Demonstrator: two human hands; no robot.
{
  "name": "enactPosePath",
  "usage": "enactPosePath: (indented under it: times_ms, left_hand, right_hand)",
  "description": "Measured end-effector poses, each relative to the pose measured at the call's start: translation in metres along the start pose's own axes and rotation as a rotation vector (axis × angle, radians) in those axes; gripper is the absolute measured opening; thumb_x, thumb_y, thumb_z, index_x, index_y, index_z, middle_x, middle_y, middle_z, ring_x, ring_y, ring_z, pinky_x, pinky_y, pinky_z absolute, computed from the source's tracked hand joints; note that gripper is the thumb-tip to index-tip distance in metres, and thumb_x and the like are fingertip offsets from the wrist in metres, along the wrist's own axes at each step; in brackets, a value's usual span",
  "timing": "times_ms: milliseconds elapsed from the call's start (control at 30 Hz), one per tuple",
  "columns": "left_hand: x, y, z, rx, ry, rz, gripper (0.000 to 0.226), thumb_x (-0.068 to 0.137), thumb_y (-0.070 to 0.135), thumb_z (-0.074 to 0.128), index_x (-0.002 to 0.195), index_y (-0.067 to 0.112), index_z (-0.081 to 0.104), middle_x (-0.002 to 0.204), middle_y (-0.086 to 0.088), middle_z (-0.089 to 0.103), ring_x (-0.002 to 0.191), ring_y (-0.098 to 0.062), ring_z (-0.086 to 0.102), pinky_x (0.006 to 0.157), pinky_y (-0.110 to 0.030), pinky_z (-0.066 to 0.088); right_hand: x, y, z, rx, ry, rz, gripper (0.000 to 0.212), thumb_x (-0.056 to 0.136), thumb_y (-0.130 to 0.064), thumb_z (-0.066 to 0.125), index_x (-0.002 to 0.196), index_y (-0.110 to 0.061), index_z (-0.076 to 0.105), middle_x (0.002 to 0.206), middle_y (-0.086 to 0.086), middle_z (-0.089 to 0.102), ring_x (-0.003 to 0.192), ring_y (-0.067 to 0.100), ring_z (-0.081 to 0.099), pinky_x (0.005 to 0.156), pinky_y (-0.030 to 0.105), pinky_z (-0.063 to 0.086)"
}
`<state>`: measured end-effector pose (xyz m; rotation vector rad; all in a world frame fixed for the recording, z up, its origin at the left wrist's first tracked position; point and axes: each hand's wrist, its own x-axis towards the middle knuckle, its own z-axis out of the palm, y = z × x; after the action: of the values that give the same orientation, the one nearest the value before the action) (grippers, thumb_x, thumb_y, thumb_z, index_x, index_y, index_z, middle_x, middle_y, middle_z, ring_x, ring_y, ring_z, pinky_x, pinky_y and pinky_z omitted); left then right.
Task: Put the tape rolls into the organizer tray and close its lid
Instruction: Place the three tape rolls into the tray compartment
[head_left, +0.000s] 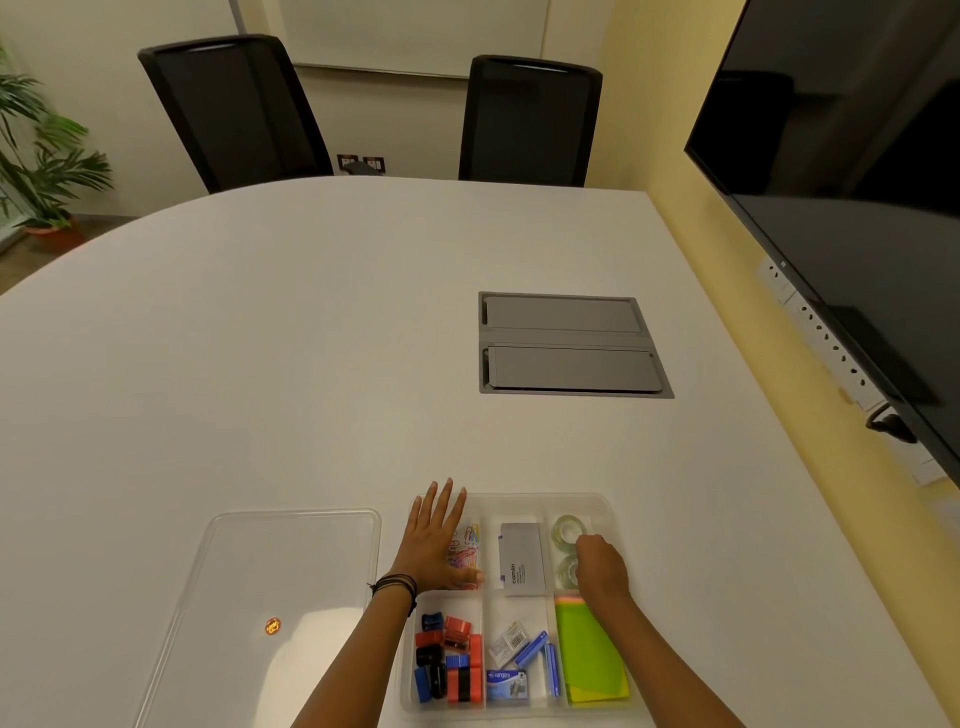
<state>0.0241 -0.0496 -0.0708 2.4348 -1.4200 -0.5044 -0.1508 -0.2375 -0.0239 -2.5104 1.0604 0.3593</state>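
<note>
A clear plastic organizer tray (519, 500) with several compartments lies near the table's front edge. Two clear tape rolls sit in its far right compartment: one (569, 528) at the far end, another (566, 569) just behind it. My right hand (600, 569) hovers over the nearer roll with fingers curled down on it, partly hiding it. My left hand (435, 540) lies flat, fingers spread, on the tray's far left corner over the paper clips. The clear lid (291, 561) lies flat on the table to the left of the tray.
The other compartments hold coloured paper clips (467, 545), a grey Camlin box (522, 558), sharpeners and erasers (447, 660), staple boxes (511, 670) and green sticky notes (592, 654). A grey cable hatch (569, 344) is set in the table beyond. Two chairs stand at the far side.
</note>
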Motion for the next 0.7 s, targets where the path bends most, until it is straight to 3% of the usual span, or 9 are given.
enactPosePath:
  times_ms: [133, 300, 333, 400, 467, 567, 700]
  left_hand:
    - [0.000, 0.000, 0.000, -0.003, 0.001, 0.000, 0.116, 0.062, 0.092, 0.027, 0.147, 0.023, -0.009, 0.152, 0.002, -0.024, 0.138, -0.021, -0.019, 0.107, -0.035, -0.013]
    - [0.000, 0.000, 0.001, -0.010, 0.004, 0.001, 0.115, 0.062, 0.092, 0.027, 0.147, 0.023, -0.010, 0.152, 0.003, -0.024, 0.137, -0.020, -0.019, 0.107, -0.035, -0.012]
    - [0.000, 0.000, 0.001, -0.011, 0.006, 0.003, 0.115, 0.062, 0.093, 0.027, 0.147, 0.024, -0.010, 0.152, 0.003, -0.024, 0.137, -0.020, -0.019, 0.107, -0.035, -0.012]
    - [0.001, -0.001, 0.002, -0.009, 0.011, 0.003, 0.116, 0.062, 0.093, 0.027, 0.147, 0.024, -0.011, 0.152, 0.003, -0.024, 0.137, -0.020, -0.020, 0.106, -0.035, -0.012]
    - [0.002, -0.001, 0.002, -0.006, 0.014, 0.000, 0.116, 0.062, 0.093, 0.028, 0.147, 0.024, -0.011, 0.152, 0.003, -0.025, 0.137, -0.020, -0.020, 0.106, -0.036, -0.012]
    - [0.001, -0.001, 0.002, -0.002, 0.012, 0.002, 0.117, 0.062, 0.093, 0.028, 0.147, 0.024, -0.011, 0.152, 0.003, -0.025, 0.137, -0.021, -0.020, 0.106, -0.036, -0.012]
    - [0.001, -0.001, 0.000, 0.000, 0.009, 0.004, 0.116, 0.062, 0.093, 0.028, 0.147, 0.023, -0.010, 0.152, 0.002, -0.024, 0.138, -0.021, -0.018, 0.106, -0.037, -0.012]
  right_hand:
    - [0.000, 0.002, -0.001, -0.006, 0.014, 0.003, 0.048, 0.085, 0.002, 0.042, 0.055, -0.024, 0.015, 0.061, -0.010, 0.020, 0.076, 0.017, 0.042, 0.062, 0.027, 0.029]
    - [0.003, 0.007, -0.002, 0.020, 0.002, 0.058, 0.048, 0.085, -0.002, 0.048, 0.056, -0.025, 0.018, 0.086, 0.007, 0.045, 0.082, 0.023, 0.052, 0.064, 0.026, 0.032]
    - [0.002, 0.006, -0.004, 0.014, -0.009, 0.066, 0.042, 0.085, -0.004, 0.050, 0.058, -0.024, 0.026, 0.091, 0.011, 0.050, 0.088, 0.026, 0.056, 0.065, 0.026, 0.033]
    - [0.002, 0.002, -0.012, -0.023, -0.036, 0.077, 0.008, 0.085, -0.008, 0.053, 0.079, -0.013, 0.050, 0.106, 0.015, 0.058, 0.099, 0.028, 0.059, 0.068, 0.029, 0.039]
    - [0.007, 0.000, -0.016, -0.045, -0.025, 0.093, 0.018, 0.087, -0.015, 0.055, 0.101, -0.004, 0.054, 0.113, 0.015, 0.059, 0.101, 0.028, 0.060, 0.075, 0.031, 0.046]
    - [0.011, -0.007, -0.021, -0.017, 0.014, 0.065, 0.027, 0.090, -0.023, 0.051, 0.107, -0.003, 0.052, 0.114, 0.016, 0.059, 0.100, 0.028, 0.059, 0.077, 0.032, 0.047]
    - [0.023, -0.012, -0.017, -0.014, -0.046, -0.039, 0.047, 0.090, -0.024, 0.051, 0.131, -0.008, 0.036, 0.131, 0.017, 0.044, 0.115, 0.030, 0.048, 0.089, 0.035, 0.046]
